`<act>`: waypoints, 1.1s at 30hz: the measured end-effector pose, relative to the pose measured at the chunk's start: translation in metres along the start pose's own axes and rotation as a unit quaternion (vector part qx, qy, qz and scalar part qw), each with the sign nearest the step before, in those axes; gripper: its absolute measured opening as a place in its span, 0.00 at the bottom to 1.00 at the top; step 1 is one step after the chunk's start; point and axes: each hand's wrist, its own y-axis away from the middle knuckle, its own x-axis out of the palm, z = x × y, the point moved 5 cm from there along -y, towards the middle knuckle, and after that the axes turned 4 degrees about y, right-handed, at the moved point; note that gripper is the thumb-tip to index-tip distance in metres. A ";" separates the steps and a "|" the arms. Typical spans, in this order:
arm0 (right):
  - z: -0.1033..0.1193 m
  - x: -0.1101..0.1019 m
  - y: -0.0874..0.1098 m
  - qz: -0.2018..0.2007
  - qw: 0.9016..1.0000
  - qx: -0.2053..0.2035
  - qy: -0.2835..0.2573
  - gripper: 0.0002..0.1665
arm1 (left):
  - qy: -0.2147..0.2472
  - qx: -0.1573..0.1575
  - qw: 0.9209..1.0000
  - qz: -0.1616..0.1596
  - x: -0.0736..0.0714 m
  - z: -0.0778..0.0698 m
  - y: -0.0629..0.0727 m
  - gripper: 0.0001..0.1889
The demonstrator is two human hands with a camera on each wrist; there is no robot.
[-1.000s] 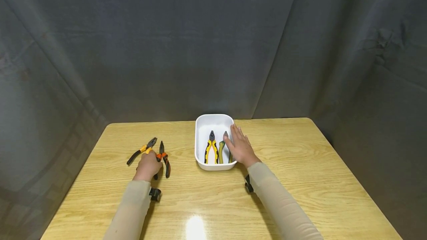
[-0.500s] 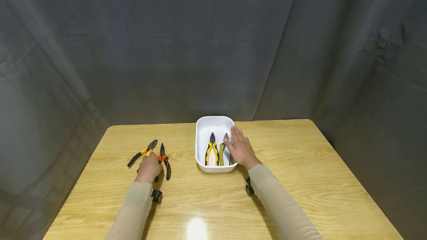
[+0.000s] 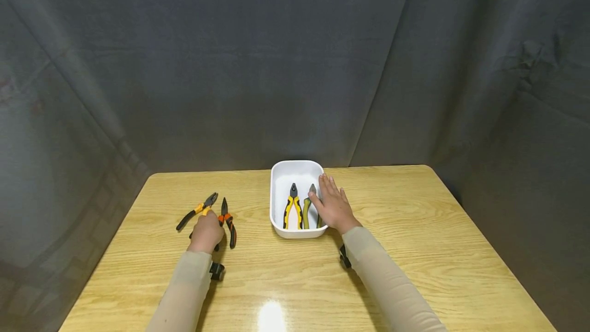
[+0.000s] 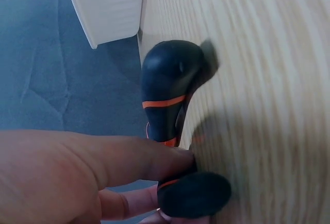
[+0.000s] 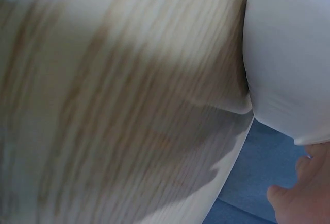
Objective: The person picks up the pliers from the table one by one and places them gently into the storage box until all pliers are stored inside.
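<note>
Long-nosed pliers with orange and black handles lie on the table at left, jaws pointing away. My left hand pinches one of their handles between thumb and fingers; the left wrist view shows that handle at the fingertips and the other handle free. Just left of them lie pliers with yellow-orange and black handles, partly hidden by the hand. My right hand, fingers straight, rests over the right rim of a white plastic bin. Yellow-black pliers and green-handled pliers lie inside, the latter partly covered by the hand.
The bin stands near the back edge of the wooden table. Grey cloth hangs behind the table and along both sides. Black wrist cameras sit beneath the sleeves.
The whole head view has shifted slightly downward in the picture. Both hands and all the pliers stay practically where they were on the table and bin.
</note>
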 end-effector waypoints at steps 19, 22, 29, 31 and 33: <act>-0.004 -0.001 0.001 0.005 1.000 0.005 0.000 0.44 | 0.024 -0.005 0.999 0.036 0.005 0.003 -0.006 0.38; -0.004 -0.002 0.001 0.002 1.000 0.005 -0.004 0.44 | 0.033 0.002 0.999 0.032 0.005 0.004 -0.007 0.30; -0.003 -0.001 0.000 -0.002 1.000 0.002 -0.014 0.44 | 0.067 0.008 0.997 0.035 0.008 0.008 -0.007 0.13; -0.003 -0.001 0.000 -0.001 1.000 0.001 -0.012 0.44 | 0.077 0.007 0.996 0.038 0.009 0.008 -0.006 0.13; -0.002 0.000 0.000 -0.002 1.000 0.002 -0.012 0.44 | 0.087 0.006 0.995 0.039 0.008 0.008 -0.005 0.13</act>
